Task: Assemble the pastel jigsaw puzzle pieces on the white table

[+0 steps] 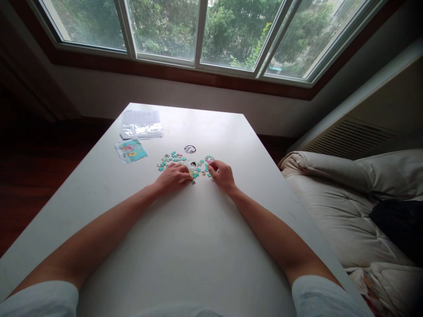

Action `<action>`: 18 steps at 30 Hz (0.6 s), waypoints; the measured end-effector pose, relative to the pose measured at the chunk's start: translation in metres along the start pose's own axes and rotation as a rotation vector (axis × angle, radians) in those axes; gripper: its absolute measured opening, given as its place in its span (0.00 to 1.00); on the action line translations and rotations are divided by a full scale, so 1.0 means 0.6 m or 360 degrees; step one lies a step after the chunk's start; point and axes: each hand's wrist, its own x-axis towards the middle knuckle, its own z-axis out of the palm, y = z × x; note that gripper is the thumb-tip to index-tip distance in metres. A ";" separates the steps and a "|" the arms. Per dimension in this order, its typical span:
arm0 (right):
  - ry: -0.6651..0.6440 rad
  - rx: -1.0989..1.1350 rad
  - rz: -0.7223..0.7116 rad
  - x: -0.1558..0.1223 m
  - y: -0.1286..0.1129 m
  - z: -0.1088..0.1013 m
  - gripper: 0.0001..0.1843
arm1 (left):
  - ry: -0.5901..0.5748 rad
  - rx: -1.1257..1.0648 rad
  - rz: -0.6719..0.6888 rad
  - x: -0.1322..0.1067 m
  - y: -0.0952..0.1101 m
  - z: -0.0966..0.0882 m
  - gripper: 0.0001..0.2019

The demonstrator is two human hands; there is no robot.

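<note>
Small jigsaw puzzle pieces [173, 156], mostly turquoise with some pink and yellow, lie scattered on the white table [194, 233]. My left hand [174, 177] rests at their near left side, thumb and fingertips closed on a puzzle piece [191, 175] at the edge of the pile. To the right, my right hand [223, 175] is curled with its fingertips pinched among other pieces; what they hold is too small to make out. Between the hands sits a small round, shiny container [191, 165]. A round disc [190, 149], perhaps its lid, lies just beyond.
A colourful picture card [132, 150] lies left of the pieces, with a clear plastic sleeve [142, 124] behind it. Beyond the table's far edge is a wall with a window [198, 35]. A cushioned light sofa [333, 207] with a dark cloth [399, 224] stands at the right.
</note>
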 end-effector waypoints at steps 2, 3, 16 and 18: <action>0.0072 0.0021 0.0144 0.013 0.020 -0.009 0.12 | -0.0071 0.0048 0.0107 -0.001 0.003 -0.010 0.12; 0.0116 0.0020 0.0196 0.018 0.030 -0.014 0.12 | -0.0101 0.0056 0.0145 -0.001 0.004 -0.014 0.13; 0.0262 -0.0031 0.0371 0.050 0.110 -0.023 0.15 | -0.0206 -0.0414 0.0178 -0.001 -0.002 -0.015 0.12; 0.0250 -0.0010 0.0397 0.051 0.114 -0.023 0.15 | -0.0181 -0.0467 0.0184 -0.001 -0.007 -0.013 0.11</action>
